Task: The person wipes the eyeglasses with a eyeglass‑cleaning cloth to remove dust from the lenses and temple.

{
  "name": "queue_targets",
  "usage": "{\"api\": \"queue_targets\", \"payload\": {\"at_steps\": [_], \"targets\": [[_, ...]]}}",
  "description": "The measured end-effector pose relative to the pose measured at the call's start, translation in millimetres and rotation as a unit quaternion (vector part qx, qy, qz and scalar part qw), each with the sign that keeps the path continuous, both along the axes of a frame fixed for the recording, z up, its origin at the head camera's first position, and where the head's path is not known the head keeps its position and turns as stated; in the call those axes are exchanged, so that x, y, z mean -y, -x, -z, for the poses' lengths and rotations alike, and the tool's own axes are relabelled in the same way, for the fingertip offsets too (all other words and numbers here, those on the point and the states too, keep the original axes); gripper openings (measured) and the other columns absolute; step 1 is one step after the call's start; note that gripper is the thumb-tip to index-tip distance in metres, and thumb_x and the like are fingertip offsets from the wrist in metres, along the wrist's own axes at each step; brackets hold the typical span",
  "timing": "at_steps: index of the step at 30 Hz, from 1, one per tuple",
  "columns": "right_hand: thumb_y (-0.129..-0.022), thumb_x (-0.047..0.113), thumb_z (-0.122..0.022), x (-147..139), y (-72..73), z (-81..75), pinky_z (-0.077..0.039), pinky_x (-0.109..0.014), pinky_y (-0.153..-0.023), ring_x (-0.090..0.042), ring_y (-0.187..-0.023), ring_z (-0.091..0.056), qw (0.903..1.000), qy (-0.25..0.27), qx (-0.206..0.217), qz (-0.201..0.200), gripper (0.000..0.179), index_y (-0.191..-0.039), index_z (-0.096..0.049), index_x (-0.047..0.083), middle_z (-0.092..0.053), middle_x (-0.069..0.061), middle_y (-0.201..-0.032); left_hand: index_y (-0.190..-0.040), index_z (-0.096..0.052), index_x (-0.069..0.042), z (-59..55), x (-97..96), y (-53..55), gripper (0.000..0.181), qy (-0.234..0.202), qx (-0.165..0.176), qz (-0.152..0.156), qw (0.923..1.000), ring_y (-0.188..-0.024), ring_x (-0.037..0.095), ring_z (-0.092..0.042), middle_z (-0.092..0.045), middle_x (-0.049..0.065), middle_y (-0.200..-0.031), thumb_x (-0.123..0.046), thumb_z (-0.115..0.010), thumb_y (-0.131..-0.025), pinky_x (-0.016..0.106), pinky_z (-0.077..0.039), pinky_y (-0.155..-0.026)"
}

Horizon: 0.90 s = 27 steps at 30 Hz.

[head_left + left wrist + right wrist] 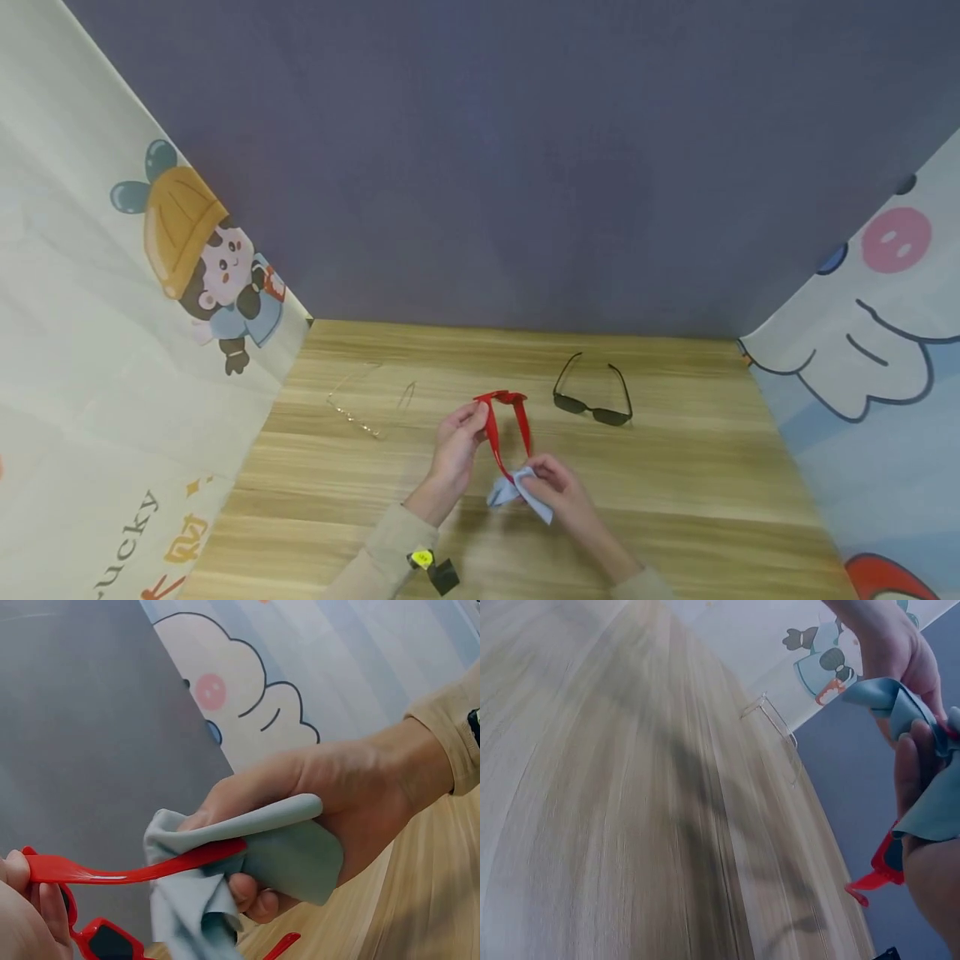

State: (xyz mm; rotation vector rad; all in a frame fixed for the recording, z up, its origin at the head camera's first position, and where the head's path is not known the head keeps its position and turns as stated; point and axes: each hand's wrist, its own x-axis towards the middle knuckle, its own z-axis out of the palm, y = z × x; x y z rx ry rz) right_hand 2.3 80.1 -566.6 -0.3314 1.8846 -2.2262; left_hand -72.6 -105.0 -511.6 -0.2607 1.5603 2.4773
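Red-framed sunglasses (492, 433) with dark lenses are held above the table, both temples unfolded toward the person. My left hand (456, 450) pinches them where one temple meets the front frame. Around the tip of that same temple, my right hand (558, 492) grips a light blue-grey cloth (537, 497). In the left wrist view the temple end (217, 853) lies between folds of the cloth, with the right thumb pressing from above and fingers curled below. The other temple's tip (283, 945) hangs free lower down.
Black sunglasses (592, 410) lie with temples open on the wooden table (675, 483), right of the hands. Thin gold-rimmed glasses (352, 417) lie to the left. A dark grey panel (480, 167) stands behind the table, with printed curtains (75, 292) at the sides.
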Motion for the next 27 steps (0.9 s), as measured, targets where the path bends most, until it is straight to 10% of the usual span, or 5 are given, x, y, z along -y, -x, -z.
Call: {"api": "queue_targets", "payload": {"at_steps": [27], "targets": [[-0.1, 0.022, -0.068, 27, 25.4, -26.9, -0.054, -0.03, -0.073, -0.02, -0.09, -0.064, 0.9895, -0.071, 0.085, 0.093, 0.035, -0.127, -0.058, 0.001, -0.07, -0.008, -0.111, -0.099, -0.068, -0.008, -0.1, -1.3, -3.1, 0.007, -0.009, 0.024, -0.011, 0.9996, -0.073, 0.008, -0.061, -0.066, -0.005, -0.083, -0.013, -0.066, -0.102, 0.02, -0.053, -0.073]]}}
